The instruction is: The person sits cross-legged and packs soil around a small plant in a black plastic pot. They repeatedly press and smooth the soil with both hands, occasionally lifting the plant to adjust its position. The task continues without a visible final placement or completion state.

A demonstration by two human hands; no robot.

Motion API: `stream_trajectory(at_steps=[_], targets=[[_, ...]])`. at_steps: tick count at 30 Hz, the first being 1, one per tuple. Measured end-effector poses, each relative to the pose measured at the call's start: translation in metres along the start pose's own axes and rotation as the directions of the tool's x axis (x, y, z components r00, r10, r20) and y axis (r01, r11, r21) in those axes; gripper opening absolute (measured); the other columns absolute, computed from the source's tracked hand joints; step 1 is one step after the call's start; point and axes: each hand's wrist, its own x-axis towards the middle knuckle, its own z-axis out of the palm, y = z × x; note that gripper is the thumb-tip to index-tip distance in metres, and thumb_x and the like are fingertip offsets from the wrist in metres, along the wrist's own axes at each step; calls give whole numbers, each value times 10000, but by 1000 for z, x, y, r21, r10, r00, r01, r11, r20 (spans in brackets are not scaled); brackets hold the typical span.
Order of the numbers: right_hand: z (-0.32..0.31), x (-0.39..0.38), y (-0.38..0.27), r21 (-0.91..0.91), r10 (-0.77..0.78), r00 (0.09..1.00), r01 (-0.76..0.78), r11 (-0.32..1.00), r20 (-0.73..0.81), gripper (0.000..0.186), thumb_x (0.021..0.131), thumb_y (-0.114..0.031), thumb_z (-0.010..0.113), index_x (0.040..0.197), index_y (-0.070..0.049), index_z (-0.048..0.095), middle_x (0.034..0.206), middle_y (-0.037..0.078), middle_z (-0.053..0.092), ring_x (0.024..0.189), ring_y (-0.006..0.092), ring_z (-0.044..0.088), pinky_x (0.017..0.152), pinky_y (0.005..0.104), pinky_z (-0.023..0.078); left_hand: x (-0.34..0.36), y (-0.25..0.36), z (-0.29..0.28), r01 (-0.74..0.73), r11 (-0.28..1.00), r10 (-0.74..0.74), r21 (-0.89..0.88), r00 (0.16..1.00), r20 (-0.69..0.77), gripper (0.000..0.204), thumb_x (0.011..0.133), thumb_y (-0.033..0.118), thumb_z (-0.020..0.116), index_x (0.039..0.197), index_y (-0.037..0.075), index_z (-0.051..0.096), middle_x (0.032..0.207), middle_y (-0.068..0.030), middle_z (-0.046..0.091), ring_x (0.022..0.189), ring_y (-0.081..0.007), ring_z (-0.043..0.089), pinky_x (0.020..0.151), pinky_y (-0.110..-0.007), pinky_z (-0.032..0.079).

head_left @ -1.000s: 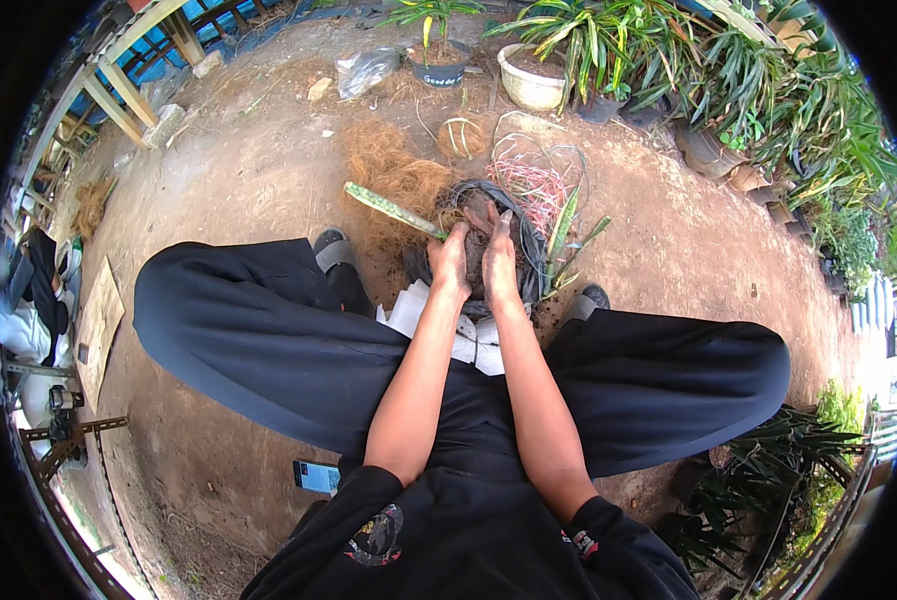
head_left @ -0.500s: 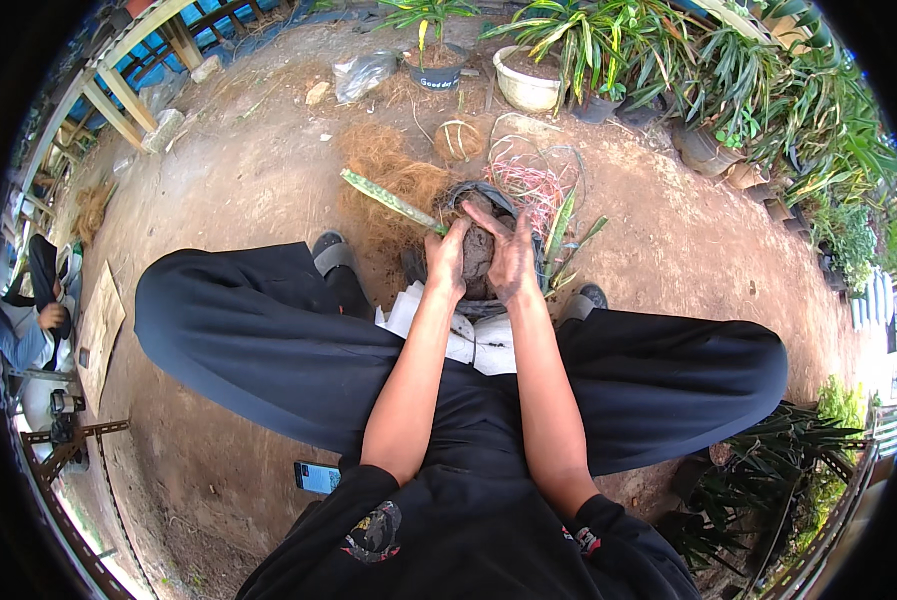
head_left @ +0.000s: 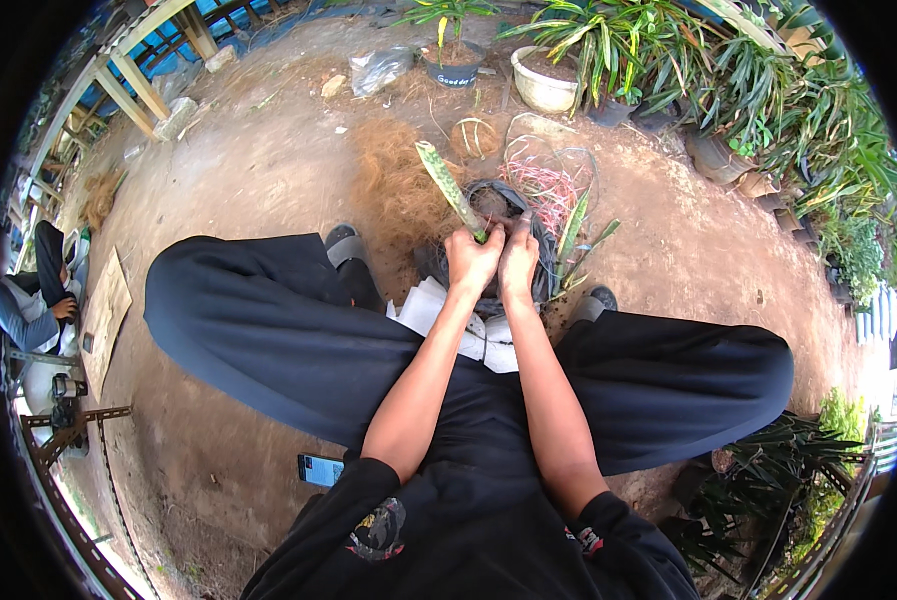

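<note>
My left hand (head_left: 472, 260) is closed around the base of a mottled green snake plant leaf (head_left: 446, 185), which slants up and to the left. My right hand (head_left: 517, 258) is closed right beside it, its fingers curled down over the dark soil (head_left: 490, 202). What those fingers hold, if anything, is hidden. Both hands are above a crumpled black plastic bag (head_left: 545, 268) with the soil in it. The hands cover most of the soil. More snake plant leaves (head_left: 573, 228) lie just right of the bag.
Brown coconut fibre (head_left: 393, 170) lies behind and left of the bag; a tied fibre ball (head_left: 475, 138) and pink string (head_left: 543, 187) lie beyond. White sacking (head_left: 423, 308) is between my legs. Potted plants (head_left: 548, 85) line the back. A phone (head_left: 320, 470) lies at lower left; another person (head_left: 33, 300) sits far left.
My hands have gone from cupping the soil clump with spread fingers to closed side by side over it. The leaf has swung more upright and to the right.
</note>
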Motion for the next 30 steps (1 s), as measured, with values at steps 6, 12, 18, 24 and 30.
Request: stream_trajectory(at_steps=[6,12,18,24,30], targets=[[1,-2,-3,311,-4,998,-17,950,65,744,933,-622,320,1195,27,574,1130,133,612,1022,224,566,940,338,410,-1,-5,7,32,991,-31,-127,999,7,325,847,271,619,923,-45,633,878,-201,650,868,-354,608,798,-429,456],[-2,-8,-6,33,-29,983,23,999,179,549,902,-470,552,1078,43,632,999,100,649,906,152,577,847,297,445,1,-10,3,-200,980,196,-5,965,-172,359,917,317,534,1025,-24,559,1050,-206,526,1043,-383,457,920,-464,350],[7,-3,8,228,17,992,-44,973,123,237,850,-195,604,834,31,677,677,-4,596,569,59,479,502,234,370,10,-18,1,-135,963,102,-232,984,-149,434,970,373,395,1027,-2,606,992,-151,600,935,-278,559,842,-387,414],[5,-4,3,463,126,991,-87,882,-54,287,878,-289,607,827,-8,638,718,-23,548,601,77,453,529,237,348,19,-15,4,-117,911,76,-396,990,-116,446,971,423,424,1039,17,594,1040,-91,584,986,-182,528,890,-320,397],[-5,-1,-8,508,49,995,-86,857,86,558,920,-577,420,1007,-59,605,911,49,610,892,176,576,863,335,440,2,-10,11,79,832,59,-549,972,229,281,896,235,628,1073,18,629,1040,-56,620,971,-130,539,889,-288,414]])
